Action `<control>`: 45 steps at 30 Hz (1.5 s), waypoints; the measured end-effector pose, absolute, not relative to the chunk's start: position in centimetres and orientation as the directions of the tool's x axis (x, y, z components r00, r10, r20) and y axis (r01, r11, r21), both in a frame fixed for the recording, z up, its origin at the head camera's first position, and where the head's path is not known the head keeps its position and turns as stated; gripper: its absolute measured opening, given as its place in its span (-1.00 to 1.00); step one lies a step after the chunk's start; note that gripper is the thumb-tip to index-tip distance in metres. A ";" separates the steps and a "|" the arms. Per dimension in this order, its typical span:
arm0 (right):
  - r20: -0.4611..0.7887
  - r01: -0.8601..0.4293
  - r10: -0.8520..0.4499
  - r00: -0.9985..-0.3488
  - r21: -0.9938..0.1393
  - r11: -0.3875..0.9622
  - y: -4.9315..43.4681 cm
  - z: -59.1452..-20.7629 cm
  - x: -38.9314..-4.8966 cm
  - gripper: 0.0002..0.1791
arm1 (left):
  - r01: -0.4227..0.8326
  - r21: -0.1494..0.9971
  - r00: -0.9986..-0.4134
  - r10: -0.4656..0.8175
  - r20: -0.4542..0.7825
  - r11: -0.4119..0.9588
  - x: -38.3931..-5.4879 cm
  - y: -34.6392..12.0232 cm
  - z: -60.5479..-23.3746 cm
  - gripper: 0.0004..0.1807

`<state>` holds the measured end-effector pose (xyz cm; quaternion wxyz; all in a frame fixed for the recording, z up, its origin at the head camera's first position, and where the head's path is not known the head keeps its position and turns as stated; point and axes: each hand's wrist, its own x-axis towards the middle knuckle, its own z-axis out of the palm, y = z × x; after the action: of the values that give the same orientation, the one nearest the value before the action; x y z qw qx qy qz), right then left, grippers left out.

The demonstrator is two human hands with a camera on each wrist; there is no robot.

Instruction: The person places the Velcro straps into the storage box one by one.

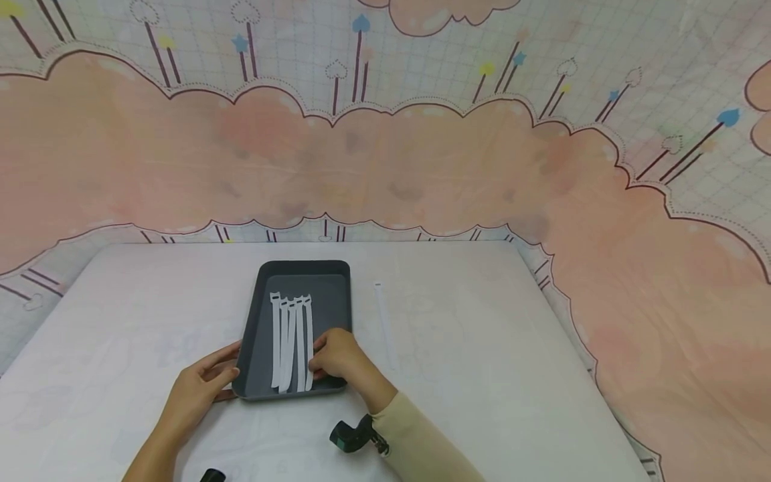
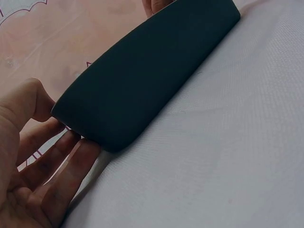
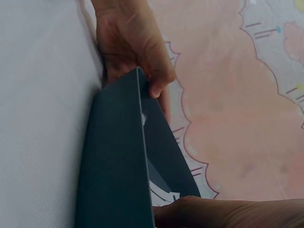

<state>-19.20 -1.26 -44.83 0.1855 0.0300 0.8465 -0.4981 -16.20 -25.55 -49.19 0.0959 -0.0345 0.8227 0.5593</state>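
A dark grey rectangular tray (image 1: 328, 284) lies on the table, with several white strap-style cable ties (image 1: 284, 348) side by side in it, slotted heads at the far end. My left hand (image 1: 195, 388) grips the tray's near left corner. In the left wrist view its thumb (image 2: 40, 97) is at the rim, with fingers against the outer wall. My right hand (image 1: 343, 358) reaches over the tray's right side, bent fingertips pinching the lower part of the rightmost tie. The right wrist view hides these fingertips behind the tray wall (image 3: 114, 156).
Another white cable tie (image 1: 383, 325) lies on the white tabletop (image 1: 482, 348), right of the tray. A black wrist camera (image 1: 352, 435) sits at my right cuff. Behind the table hangs a patterned pink and white cloth (image 1: 385, 167).
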 end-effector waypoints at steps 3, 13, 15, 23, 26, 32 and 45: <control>-0.334 0.222 -0.130 -0.933 -0.823 0.523 -1.4 -44.9 -19.2 -0.78 | -0.166 0.913 -0.979 0.048 -0.197 0.372 -16.2 -25.6 -49.2 -0.38; -0.319 0.225 -0.053 -0.946 -0.767 0.601 -2.3 -45.3 -18.8 -0.74 | -0.188 0.909 -0.975 0.043 -0.219 0.372 -16.1 -25.5 -49.1 -0.37; -0.310 0.220 -0.040 -0.950 -0.754 0.619 -2.4 -45.3 -18.7 -0.75 | -0.186 0.910 -0.975 0.043 -0.217 0.370 -16.1 -25.5 -49.0 -0.37; -0.204 0.124 -0.086 -0.975 -0.827 0.548 -0.6 -43.9 -18.0 -0.71 | -0.183 0.919 -0.977 0.044 -0.211 0.351 -16.0 -25.6 -49.2 -0.37; -0.148 0.089 -0.077 -0.986 -0.856 0.510 1.7 -42.7 -18.0 -0.66 | -0.183 0.923 -0.976 0.050 -0.212 0.338 -16.0 -25.7 -49.3 -0.38; -0.088 0.090 0.030 -0.996 -0.840 0.535 7.4 -42.4 -18.5 -0.63 | -0.171 0.925 -0.979 0.051 -0.200 0.341 -16.2 -25.6 -49.3 -0.39; -0.126 0.193 0.152 -0.980 -0.767 0.612 10.5 -47.0 -17.4 -0.76 | -0.174 0.926 -0.978 0.048 -0.201 0.335 -16.1 -25.5 -49.2 -0.40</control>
<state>-17.44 10.45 -47.03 0.0239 0.0963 0.8974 -0.4299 -16.07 -25.54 -49.17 0.0962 -0.0388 0.8112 0.5755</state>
